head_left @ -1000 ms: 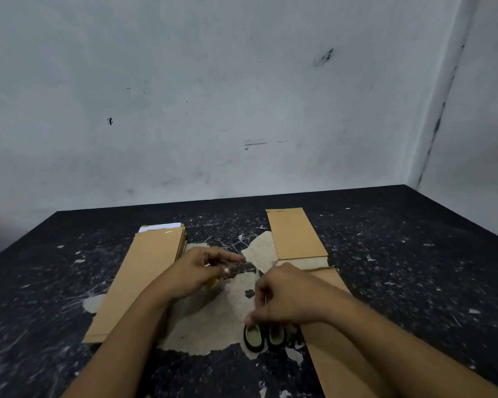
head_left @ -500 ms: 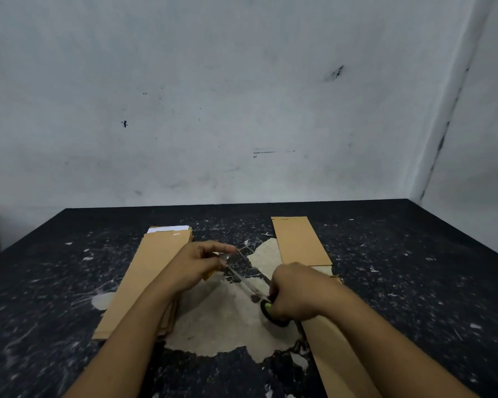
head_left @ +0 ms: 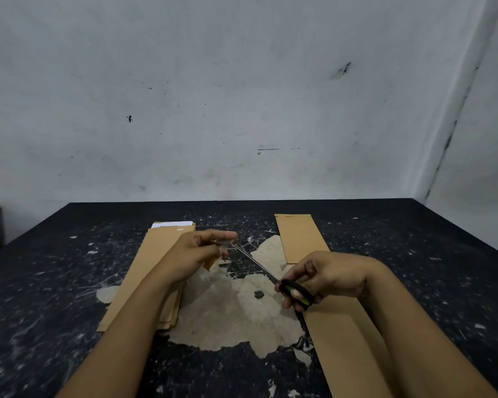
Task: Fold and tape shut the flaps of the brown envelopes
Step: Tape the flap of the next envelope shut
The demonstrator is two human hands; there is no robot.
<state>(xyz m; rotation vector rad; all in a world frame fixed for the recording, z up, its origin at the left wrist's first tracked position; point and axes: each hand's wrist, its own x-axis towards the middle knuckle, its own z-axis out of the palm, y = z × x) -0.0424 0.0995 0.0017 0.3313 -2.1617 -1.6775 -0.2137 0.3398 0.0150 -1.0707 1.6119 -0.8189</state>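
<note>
The right hand (head_left: 325, 278) grips the scissors (head_left: 295, 293), blades running up-left toward the tape strip (head_left: 226, 245) pinched by the left hand (head_left: 197, 251) (roll indistinct), with the open-flap envelope (head_left: 348, 340) lying directly beneath the scissors, long axis toward the viewer.

Bare workroom: stained white wall (head_left: 242, 96), scuffed black table (head_left: 55, 282).

Tape roll (head_left: 209, 264) (mostly hidden) behind left hand (head_left: 194, 251).

No text, label, brand or number can be read on the envelopes (head_left: 301, 237), the table (head_left: 69, 277) or the wall (head_left: 242, 96).
</note>
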